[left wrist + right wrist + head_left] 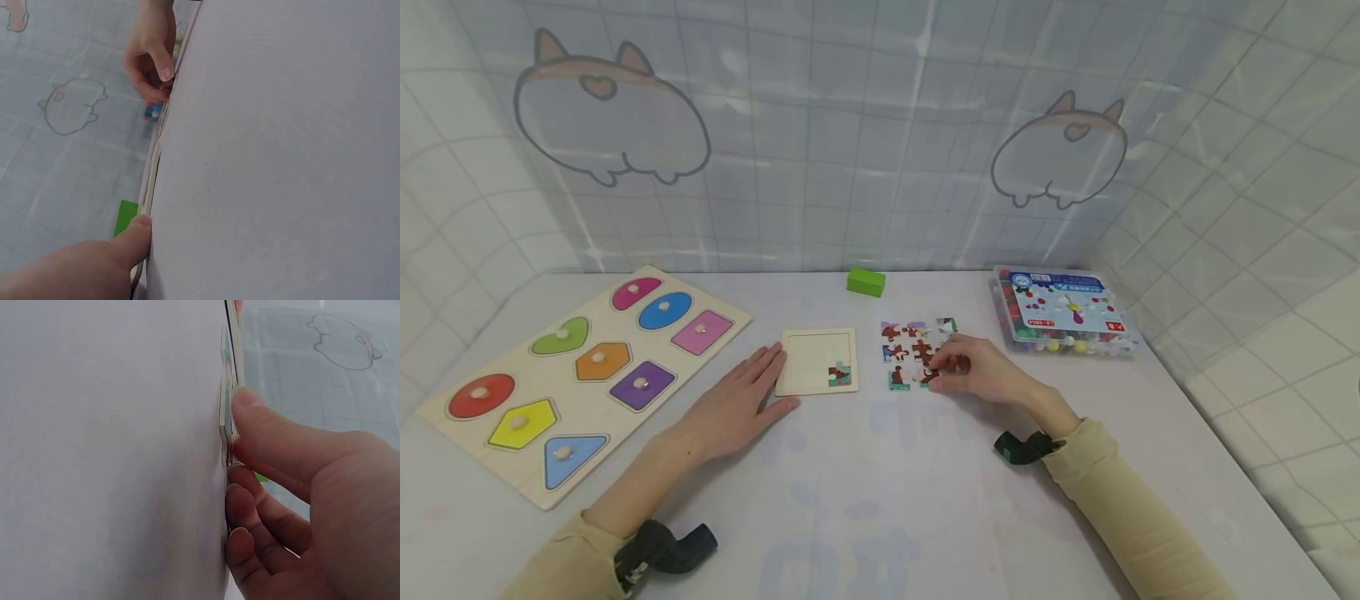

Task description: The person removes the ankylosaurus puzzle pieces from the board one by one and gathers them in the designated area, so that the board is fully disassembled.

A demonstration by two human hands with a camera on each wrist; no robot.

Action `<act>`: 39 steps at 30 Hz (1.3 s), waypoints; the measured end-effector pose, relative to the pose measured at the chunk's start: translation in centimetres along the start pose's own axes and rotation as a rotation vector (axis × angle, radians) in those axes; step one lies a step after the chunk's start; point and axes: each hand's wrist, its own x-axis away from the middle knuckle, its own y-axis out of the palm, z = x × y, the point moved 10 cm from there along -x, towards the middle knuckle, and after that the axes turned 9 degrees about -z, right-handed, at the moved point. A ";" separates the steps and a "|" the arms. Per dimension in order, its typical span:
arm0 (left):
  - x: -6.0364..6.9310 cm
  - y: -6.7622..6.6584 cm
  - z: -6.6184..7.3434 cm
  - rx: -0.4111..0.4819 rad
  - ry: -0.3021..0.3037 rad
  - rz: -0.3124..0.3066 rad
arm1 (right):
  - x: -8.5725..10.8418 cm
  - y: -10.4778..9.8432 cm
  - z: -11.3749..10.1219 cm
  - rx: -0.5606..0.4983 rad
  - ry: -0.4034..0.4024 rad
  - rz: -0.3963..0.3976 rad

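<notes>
My left hand (733, 410) lies with straight fingers at the left side of a small square wooden puzzle tray (808, 354). Its thumb is by the tray's lower edge. One jigsaw piece (840, 374) sits in the tray's lower right corner. To the right of the tray, several loose jigsaw pieces (895, 353) with brown and coloured print lie in loose rows. My right hand (988, 371) pinches a jigsaw piece (225, 415) at the lower right of these rows, at table level. In the head view its fingers partly hide the neighbouring pieces.
A wooden shape board (591, 396) with knobbed coloured shapes lies at the left. A green block (867, 282) sits near the back. At the back right is a clear plastic box (1063, 312) of coloured parts. A tiled sheet (850, 167) hangs behind the table.
</notes>
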 end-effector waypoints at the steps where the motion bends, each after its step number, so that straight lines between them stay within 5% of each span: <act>1: 0.0 0.1 -0.1 -0.001 -0.002 -0.001 | 0.0 0.0 0.0 -0.004 0.004 -0.002; 13: -0.1 0.0 0.1 -0.009 0.000 -0.004 | 0.2 -1.1 -1.5 -0.029 -0.029 0.067; 19: 0.0 0.0 0.1 -0.002 -0.003 -0.001 | -1.7 -1.0 -4.3 -0.002 -0.073 0.107; 32: 0.1 0.0 -0.5 -0.011 -0.021 -0.008 | -8.0 3.3 -10.5 0.004 -0.119 0.067; 39: 0.0 -0.1 -0.1 -0.026 -0.005 -0.004 | -8.9 4.9 -10.5 -0.025 -0.062 0.007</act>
